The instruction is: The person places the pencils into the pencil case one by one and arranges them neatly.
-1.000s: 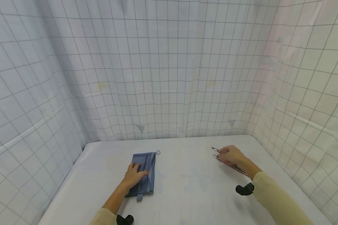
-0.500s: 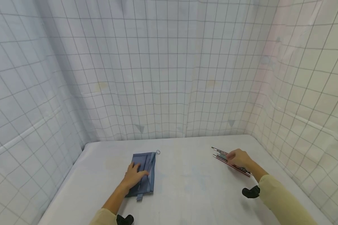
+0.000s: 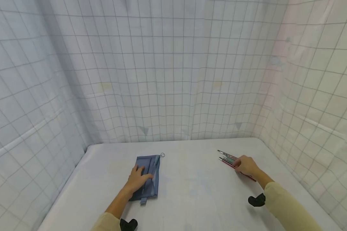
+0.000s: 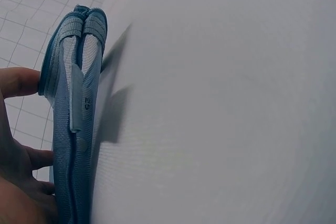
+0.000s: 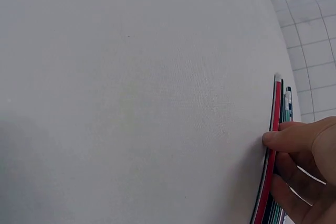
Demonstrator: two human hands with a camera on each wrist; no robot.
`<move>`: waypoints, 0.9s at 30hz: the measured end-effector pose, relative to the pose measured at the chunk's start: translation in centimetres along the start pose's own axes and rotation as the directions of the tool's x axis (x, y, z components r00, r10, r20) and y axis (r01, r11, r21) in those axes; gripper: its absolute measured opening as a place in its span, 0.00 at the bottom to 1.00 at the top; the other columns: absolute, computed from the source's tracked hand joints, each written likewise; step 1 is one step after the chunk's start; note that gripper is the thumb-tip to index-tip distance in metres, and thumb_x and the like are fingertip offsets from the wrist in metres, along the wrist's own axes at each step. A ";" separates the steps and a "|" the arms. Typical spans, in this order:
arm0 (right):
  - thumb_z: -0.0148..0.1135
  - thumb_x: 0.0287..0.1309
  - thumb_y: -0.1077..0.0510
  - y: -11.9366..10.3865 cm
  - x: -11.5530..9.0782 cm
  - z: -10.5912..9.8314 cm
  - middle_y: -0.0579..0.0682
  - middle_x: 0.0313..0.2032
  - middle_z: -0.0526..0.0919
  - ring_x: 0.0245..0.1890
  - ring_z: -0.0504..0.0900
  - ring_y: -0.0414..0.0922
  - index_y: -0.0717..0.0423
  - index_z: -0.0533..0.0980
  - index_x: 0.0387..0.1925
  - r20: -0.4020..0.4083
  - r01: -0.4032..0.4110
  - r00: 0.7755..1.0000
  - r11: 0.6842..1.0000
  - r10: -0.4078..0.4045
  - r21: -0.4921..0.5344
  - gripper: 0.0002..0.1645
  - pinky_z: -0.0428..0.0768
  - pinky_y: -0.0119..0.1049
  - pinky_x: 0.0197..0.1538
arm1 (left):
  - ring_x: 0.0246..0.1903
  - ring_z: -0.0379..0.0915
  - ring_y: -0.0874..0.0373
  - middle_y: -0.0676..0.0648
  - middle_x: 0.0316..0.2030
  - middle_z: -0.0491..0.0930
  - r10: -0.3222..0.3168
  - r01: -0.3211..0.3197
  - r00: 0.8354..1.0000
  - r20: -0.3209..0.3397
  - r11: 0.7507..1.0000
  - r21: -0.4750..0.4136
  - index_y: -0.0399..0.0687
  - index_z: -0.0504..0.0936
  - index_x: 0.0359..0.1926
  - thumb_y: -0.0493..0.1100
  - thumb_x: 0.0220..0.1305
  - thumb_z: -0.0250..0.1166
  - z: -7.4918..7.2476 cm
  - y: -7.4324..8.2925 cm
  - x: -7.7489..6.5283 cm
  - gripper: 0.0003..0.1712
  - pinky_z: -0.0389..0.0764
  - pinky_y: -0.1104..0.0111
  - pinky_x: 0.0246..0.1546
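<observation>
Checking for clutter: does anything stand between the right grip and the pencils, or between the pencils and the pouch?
Nothing visible does: the right grip touches the pencils, and only tabletop separates them from the pouch, where the left grip rests.

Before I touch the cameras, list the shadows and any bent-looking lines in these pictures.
Left wrist: dim, dark shadows on the table beside the blue pouch; right wrist: dim too, soft shadow beside the red pencil, which looks bowed; head: brighter, faint shadow beside the right sleeve.
</observation>
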State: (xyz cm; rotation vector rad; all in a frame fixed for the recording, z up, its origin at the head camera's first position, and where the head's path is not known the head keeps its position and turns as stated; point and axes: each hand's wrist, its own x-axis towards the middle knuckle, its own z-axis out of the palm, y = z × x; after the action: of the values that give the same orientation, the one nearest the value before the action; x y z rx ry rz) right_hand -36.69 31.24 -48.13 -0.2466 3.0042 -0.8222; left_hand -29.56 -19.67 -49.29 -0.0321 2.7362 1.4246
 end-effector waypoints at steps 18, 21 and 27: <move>0.71 0.49 0.67 -0.5 0.1 -0.1 0.48 0.34 0.85 0.36 0.80 0.48 0.60 0.88 0.40 0.014 0.094 0.996 0.992 -0.093 -0.084 0.13 0.80 0.49 0.41 | 0.73 0.34 0.18 0.24 0.77 0.39 0.003 -0.003 1.000 0.000 1.000 0.016 0.26 0.58 0.76 0.54 0.64 0.65 0.2 -0.2 0.5 0.50 0.46 0.25 0.64; 0.70 0.50 0.67 -0.6 0.3 -0.3 0.47 0.33 0.85 0.34 0.79 0.46 0.60 0.88 0.39 0.009 0.126 0.992 0.989 -0.126 -0.074 0.12 0.80 0.46 0.38 | 0.73 0.35 0.18 0.23 0.77 0.39 0.001 -0.001 1.000 0.001 1.000 0.016 0.26 0.58 0.76 0.53 0.64 0.64 0.2 -0.2 0.4 0.50 0.46 0.25 0.65; 0.69 0.50 0.66 -0.9 0.9 -0.6 0.48 0.34 0.86 0.35 0.80 0.47 0.61 0.88 0.40 0.003 0.154 0.988 0.985 -0.154 -0.076 0.13 0.80 0.49 0.42 | 0.73 0.35 0.19 0.24 0.77 0.40 -0.005 0.005 1.000 0.001 1.000 0.009 0.26 0.58 0.76 0.53 0.65 0.64 0.2 -0.1 0.4 0.49 0.46 0.26 0.65</move>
State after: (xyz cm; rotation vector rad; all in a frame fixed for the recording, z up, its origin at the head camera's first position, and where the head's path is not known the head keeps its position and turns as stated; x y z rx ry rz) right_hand -37.47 30.61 -47.17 -0.4848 3.0533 -0.7185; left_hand -29.95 -19.56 -49.54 -0.0375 2.7394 1.4104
